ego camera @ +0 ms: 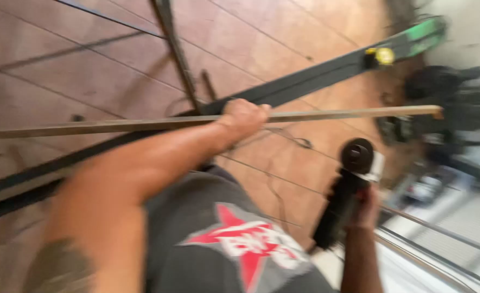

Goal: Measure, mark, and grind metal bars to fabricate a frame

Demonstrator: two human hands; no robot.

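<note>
The view is motion-blurred. My left hand [243,116] is closed around a long thin metal bar [348,113] that runs level across the whole picture. My right hand [366,206] grips a black angle grinder [344,191] lower right, its round head pointing up. Behind the bar lies a long dark metal rail [305,78] running diagonally over the brown tiled floor [88,76]. My grey shirt with a red star fills the bottom middle.
A thin dark rod [176,51] stands across the floor at the top. A green and yellow-tipped end [408,40] of the dark rail lies top right. Dark equipment [446,87] sits at the right; pale metal rails [440,233] run lower right.
</note>
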